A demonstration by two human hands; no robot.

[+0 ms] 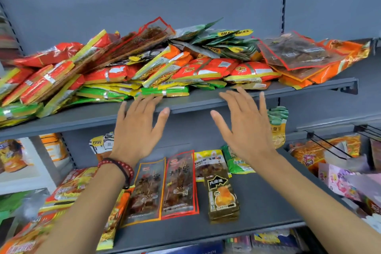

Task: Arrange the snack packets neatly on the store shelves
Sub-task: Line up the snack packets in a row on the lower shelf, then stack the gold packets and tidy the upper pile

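The left hand [136, 130] and the right hand [247, 128] hover at the front edge of the upper shelf [206, 105], fingers spread, holding nothing. The snack packets [165, 64] lie there in a mixed heap. Probably the sorting is only starting; the next move is to pick out one kind. The lower shelf [268, 202] carries a short row of packets [179, 185].

Bright, even light from above: soft shadow under the upper shelf [191, 102], small glare patches on the foil packets [115, 74] at 10 o'clock. Wide-angle bend curves shelf lines toward the edges. Blur smears the 7 to 9 o'clock and 4 o'clock margins; centre sharper.
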